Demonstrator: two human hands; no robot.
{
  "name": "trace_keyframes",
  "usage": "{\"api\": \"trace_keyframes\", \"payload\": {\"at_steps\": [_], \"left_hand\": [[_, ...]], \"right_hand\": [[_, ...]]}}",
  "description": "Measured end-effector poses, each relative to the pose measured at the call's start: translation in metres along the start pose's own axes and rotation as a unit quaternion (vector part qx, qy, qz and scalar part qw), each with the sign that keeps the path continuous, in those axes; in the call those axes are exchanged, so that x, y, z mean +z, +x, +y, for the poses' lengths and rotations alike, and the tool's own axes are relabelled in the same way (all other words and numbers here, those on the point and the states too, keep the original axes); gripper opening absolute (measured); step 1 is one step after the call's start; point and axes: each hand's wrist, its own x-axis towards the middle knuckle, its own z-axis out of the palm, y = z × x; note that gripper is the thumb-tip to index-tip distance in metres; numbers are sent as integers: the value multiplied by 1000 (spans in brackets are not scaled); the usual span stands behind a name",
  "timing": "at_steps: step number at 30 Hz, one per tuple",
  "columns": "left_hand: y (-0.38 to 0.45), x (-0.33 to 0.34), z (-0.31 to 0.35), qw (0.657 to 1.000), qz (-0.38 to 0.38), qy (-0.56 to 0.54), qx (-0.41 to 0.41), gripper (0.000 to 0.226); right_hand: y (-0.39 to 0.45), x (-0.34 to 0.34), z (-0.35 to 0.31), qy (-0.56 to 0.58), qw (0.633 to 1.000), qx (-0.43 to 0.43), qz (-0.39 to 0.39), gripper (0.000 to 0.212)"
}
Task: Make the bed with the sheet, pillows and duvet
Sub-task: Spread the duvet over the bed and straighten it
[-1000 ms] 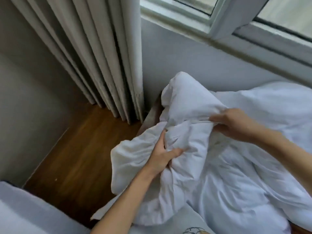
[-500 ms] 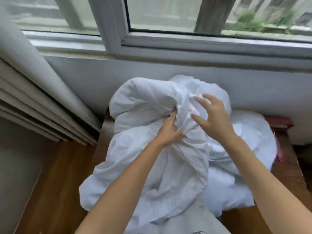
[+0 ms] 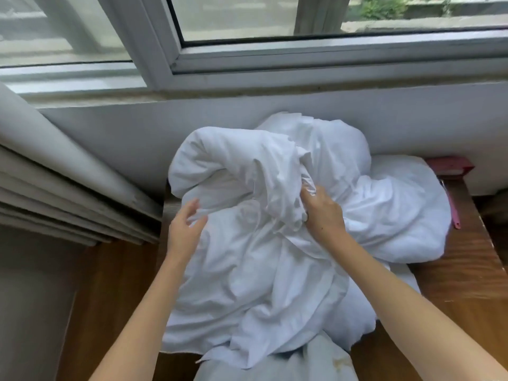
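We cannot see most of the wooden surface (image 3: 464,273) under the crumpled white duvet (image 3: 264,259). The right hand (image 3: 324,213) has fingertips buried in folds. A pink object (image 3: 450,166) is partly covered.

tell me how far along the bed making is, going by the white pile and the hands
Done: nothing visibly; no made bed is in view. In hand: the white bedding is a crumpled heap on a wooden surface under the window; the right hand grips a fold, the left hand touches its edge with loose fingers. Left: spreading the sheet, placing pillows, laying the duvet.
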Motion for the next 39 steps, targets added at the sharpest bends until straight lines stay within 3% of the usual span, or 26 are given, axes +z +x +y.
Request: {"api": "trace_keyframes", "payload": {"at_steps": [3,7,9,12,14,17,21,22,25,27,31,35,39], "left_hand": [[-12,-29,-71,992,-68,53,-89,67],[-29,-50,-129,972,-191,29,-133,86],[-36,-56,-149,954,-235,86,-166,95],[-53,-60,-178,915,-293,238,-146,111],[-67,-61,-192,917,-304,227,-125,112],[-87,-52,-198,946,-243,165,-135,115],[-99,-17,-188,971,-165,-14,-173,112],[-100,-5,-182,972,-153,-36,-177,98],[-109,35,-164,979,-78,-32,-185,28],[-125,51,-149,978,-29,-57,-198,11],[-171,61,-112,966,55,-129,-219,13],[-208,87,-46,954,105,-207,-188,11],[-221,113,30,965,84,-219,-120,15]], "right_hand": [[1,1,-3,-16,1000,-1,13,57],[2,13,-9,-57,998,6,30,49],[-1,17,-13,-68,997,12,35,56],[-13,18,-21,-77,996,1,39,72],[-19,18,-23,-77,996,-4,41,75],[-32,17,-27,-59,996,5,59,67],[-59,16,-29,-23,996,-4,87,66],[-68,15,-26,-18,996,-14,85,69],[-100,17,-7,4,996,-44,76,78],[-126,18,16,27,996,-57,70,79],[-190,22,71,66,994,-67,52,81],[-270,37,113,128,992,22,-11,85],[-328,40,137,146,987,61,-25,93]]}}
